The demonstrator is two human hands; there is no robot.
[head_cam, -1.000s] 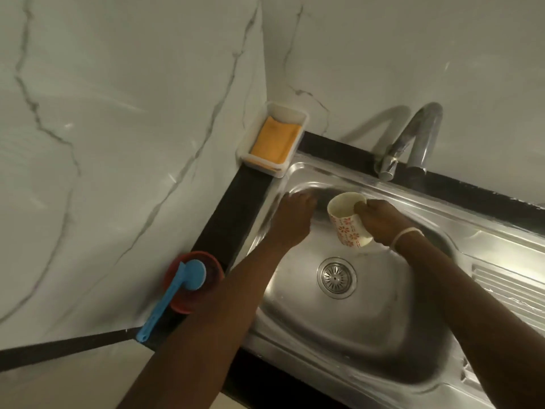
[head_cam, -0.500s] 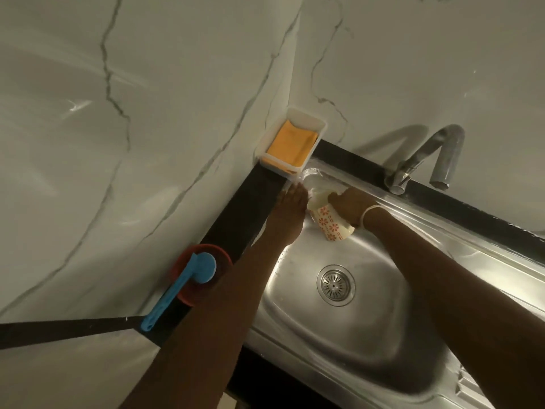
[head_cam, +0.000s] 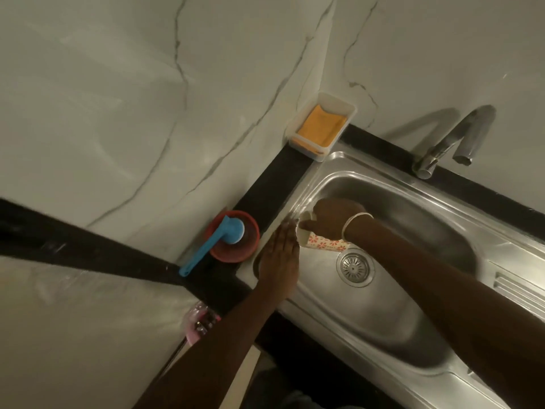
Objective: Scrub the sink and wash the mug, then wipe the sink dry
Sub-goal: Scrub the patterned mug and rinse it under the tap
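Presently I note one stainless sink as the largest item, its basin taking up the right of the head view, with one drain strainer at its floor and one tap on the black ledge behind. One white tray sits at the wall corner holding one orange cloth; one red bowl stands just beside the sink's left rim with one blue-handled brush resting across it. One pink-capped bottle shows near the lower edge, too blurred to identify. I count one mug, white with a red floral print, lying tilted on its side at the sink's left wall, mouth toward the rim. The right hand grips it, fingers curled over the mouth end. The left hand lies flat with straight fingers against the left sink wall, touching the mug's lip and holding nothing. I judge the mug rigid, light, and breakable against steel; if wet, as it likely is, its glazed wall will be slippery. I cannot see the handle from here. The safer hold, in my assessment, is round the body or through the handle, not pinched at the rim.
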